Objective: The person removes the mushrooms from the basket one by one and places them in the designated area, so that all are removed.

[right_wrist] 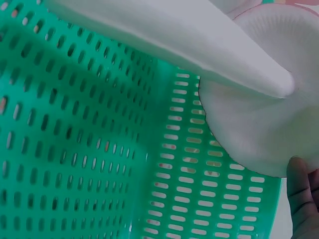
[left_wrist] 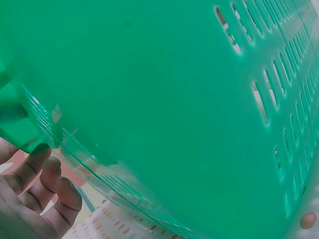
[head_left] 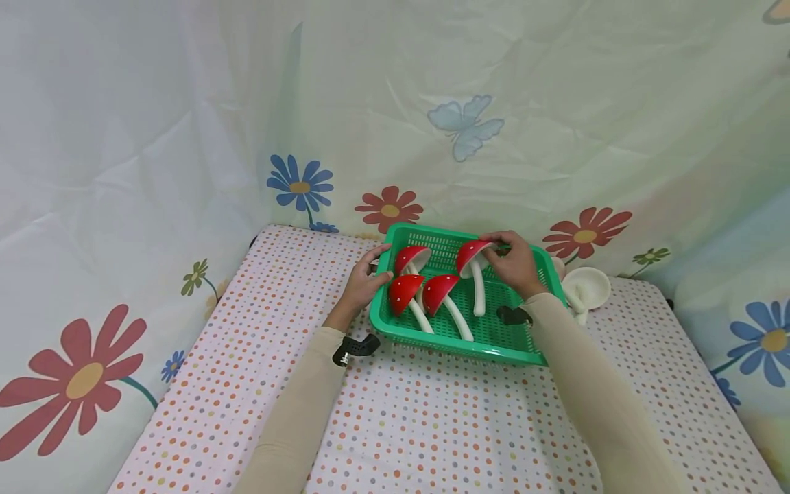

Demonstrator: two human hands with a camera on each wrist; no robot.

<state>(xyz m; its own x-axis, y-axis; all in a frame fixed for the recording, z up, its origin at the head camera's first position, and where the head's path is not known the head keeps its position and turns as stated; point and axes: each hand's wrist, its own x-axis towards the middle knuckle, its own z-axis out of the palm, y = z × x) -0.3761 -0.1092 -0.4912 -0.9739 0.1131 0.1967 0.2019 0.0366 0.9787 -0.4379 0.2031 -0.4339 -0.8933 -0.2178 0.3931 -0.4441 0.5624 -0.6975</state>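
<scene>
A toy mushroom [head_left: 478, 281] with a white-dotted red cap and white stem is pinched at the cap's edge by my right hand [head_left: 513, 264], over the green basket [head_left: 494, 353]. In the right wrist view the cap's white underside [right_wrist: 249, 132] shows, with a fingertip on its rim. My left hand [head_left: 361, 288] grips the basket's left rim; the left wrist view has its fingers [left_wrist: 67, 196] curled at the basket's edge. Inside the basket's left half lie more red mushrooms: one at the back [head_left: 420, 258], one at front left [head_left: 402, 291] and one beside it [head_left: 441, 293].
Right of the basket, a white, shallow round piece [head_left: 592, 285] with a pale stem lies on the table. A dotted cloth [head_left: 432, 425] covers the table. Behind hangs a flowered curtain [head_left: 524, 171], close to the basket's back edge.
</scene>
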